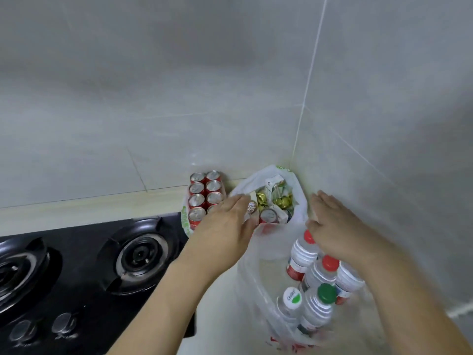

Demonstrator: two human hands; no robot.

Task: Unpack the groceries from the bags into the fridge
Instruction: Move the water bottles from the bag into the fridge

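Note:
Three plastic bags stand on the counter in the wall corner. The left bag holds several red cans. The middle white bag holds a red can, gold-wrapped items and a small white carton. The near clear bag holds several water bottles with red, green and white caps. My left hand reaches with straight fingers to the middle bag's left rim. My right hand hovers flat at that bag's right side, above the bottles. The fridge is out of view.
A black gas hob with two burners and knobs fills the lower left. Grey tiled walls close the corner behind and to the right of the bags. A pale counter strip runs behind the hob.

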